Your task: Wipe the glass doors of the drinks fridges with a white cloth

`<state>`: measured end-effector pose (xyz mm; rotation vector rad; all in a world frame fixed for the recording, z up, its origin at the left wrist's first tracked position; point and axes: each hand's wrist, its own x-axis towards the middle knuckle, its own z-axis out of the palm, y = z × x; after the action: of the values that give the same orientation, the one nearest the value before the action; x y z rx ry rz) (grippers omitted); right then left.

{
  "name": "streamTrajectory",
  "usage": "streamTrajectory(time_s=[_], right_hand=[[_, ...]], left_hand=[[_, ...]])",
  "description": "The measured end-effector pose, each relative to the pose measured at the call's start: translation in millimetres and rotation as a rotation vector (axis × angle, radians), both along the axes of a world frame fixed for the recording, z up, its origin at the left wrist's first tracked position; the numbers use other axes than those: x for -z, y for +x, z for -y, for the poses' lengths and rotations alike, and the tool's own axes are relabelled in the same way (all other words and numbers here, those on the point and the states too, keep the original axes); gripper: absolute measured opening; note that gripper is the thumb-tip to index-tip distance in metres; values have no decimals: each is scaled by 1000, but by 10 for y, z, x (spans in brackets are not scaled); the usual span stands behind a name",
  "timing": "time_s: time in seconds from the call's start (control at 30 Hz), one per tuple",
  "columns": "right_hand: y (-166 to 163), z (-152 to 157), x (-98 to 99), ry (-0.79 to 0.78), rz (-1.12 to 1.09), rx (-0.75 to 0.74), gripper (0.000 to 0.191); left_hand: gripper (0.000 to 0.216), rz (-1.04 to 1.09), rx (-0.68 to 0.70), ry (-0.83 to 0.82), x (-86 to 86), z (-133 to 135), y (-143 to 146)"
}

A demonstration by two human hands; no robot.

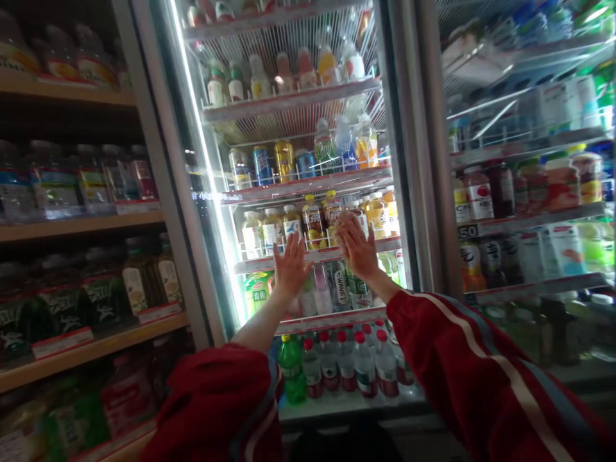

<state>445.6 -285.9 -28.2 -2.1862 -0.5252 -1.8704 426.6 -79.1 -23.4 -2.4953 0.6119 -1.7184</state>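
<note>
My left hand [290,268] is raised in front of a lit drinks fridge, fingers spread and palm forward, holding nothing. It is nearest the shelf of tea and juice bottles [314,221]. To its right, my right hand [359,245] is held up with fingers stretched out, also holding nothing. A faint reflection beside its fingertips suggests a glass door [226,186] between my hands and the drinks. Whether either palm touches the glass I cannot tell. My right hand hides part of the bottles with yellow and dark labels behind it.
Cans [284,160] and bottles stand on the shelves above. Red-capped bottles [364,366] and a green bottle [291,369] fill the bottom. Wooden shelves [81,224] with bottles run along the left. A metal door frame [428,160] separates a second fridge on the right.
</note>
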Motion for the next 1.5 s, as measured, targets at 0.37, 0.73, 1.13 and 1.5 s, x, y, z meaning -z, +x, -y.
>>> streamTrajectory(time_s=[0.37,0.73,1.13,1.5], right_hand=[[-122,-554,-146,85,-81,-242,62],[-158,-506,-62,72,29,-347,61],[69,-623,218,-143,68,-93,54],[97,-620,232,-145,42,-40,53]], left_hand=[[61,25,212,100,-65,216,-110],[44,18,58,45,-135,166,40],[42,122,2,30,-43,-456,65],[48,153,-206,-490,-48,-1213,18]])
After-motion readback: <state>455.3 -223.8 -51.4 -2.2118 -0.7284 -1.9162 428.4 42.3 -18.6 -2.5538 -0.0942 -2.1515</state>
